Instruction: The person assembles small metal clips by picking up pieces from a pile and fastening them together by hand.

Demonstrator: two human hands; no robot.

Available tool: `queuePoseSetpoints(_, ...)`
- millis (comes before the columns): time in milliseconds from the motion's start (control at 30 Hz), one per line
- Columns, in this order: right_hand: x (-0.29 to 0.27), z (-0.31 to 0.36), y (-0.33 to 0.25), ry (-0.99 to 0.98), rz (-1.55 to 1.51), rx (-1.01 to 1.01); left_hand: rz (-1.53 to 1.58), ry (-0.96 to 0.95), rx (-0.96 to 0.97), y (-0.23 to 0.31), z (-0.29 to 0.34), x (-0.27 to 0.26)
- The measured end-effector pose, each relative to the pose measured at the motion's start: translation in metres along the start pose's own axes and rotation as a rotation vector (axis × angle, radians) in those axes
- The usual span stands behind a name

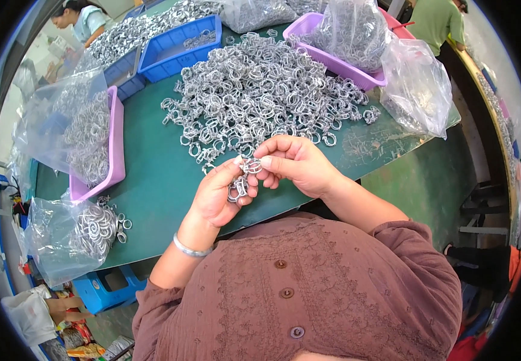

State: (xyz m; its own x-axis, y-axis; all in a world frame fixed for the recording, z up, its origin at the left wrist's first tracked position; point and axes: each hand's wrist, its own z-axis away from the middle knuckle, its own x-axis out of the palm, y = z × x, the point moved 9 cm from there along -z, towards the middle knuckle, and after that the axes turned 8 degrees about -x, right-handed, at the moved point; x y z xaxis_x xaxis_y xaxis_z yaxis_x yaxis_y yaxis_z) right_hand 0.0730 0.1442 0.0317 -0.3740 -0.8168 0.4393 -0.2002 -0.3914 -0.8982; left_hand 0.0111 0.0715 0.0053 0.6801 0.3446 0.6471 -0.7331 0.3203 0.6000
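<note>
Just in front of me my left hand (217, 191) is closed around a few silver metal ring clamps (237, 189), cupped in its palm and fingers. Its thumb and fingertip pinch one ring clamp (251, 165) at the same time. From the right, my right hand (296, 163) grips that same clamp between thumb and forefinger, its other fingers curled beneath. Both hands meet over the near edge of the green table (158, 210). Right beyond them spreads a large heap of loose silver ring clamps (260, 90).
Pink baskets with bagged rings stand at the left (116, 144) and back right (357, 75). A blue bin (179, 51) sits behind the heap. Clear bags lie at the lower left (62, 237) and right (417, 90). Two other people (89, 24) (438, 27) are farther back. A blue stool (107, 289) stands below.
</note>
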Motion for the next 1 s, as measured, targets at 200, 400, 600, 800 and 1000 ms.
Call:
queuePoseSetpoints(200, 0.002, 0.001, -0.006, -0.028, 0.031, -0.048, -0.02, 0.047, 0.028, 0.002, -0.003, -0.003)
queuePoseSetpoints(400, 0.0, -0.001, -0.01, -0.018, 0.067, -0.103, -0.092, 0.07, 0.071, 0.01, -0.007, -0.005)
queuePoseSetpoints(600, 0.006, 0.0, -0.021, -0.049, 0.171, -0.255, -0.195, 0.077, 0.153, 0.022, -0.006, -0.005)
queuePoseSetpoints(800, 0.01, 0.004, -0.025, -0.08, 0.204, -0.359, -0.235, 0.085, 0.177, 0.025, -0.005, -0.003)
queuePoseSetpoints(1000, 0.008, 0.001, -0.029, -0.071, 0.321, -0.42, -0.25, 0.081, 0.179, 0.029, -0.008, -0.005)
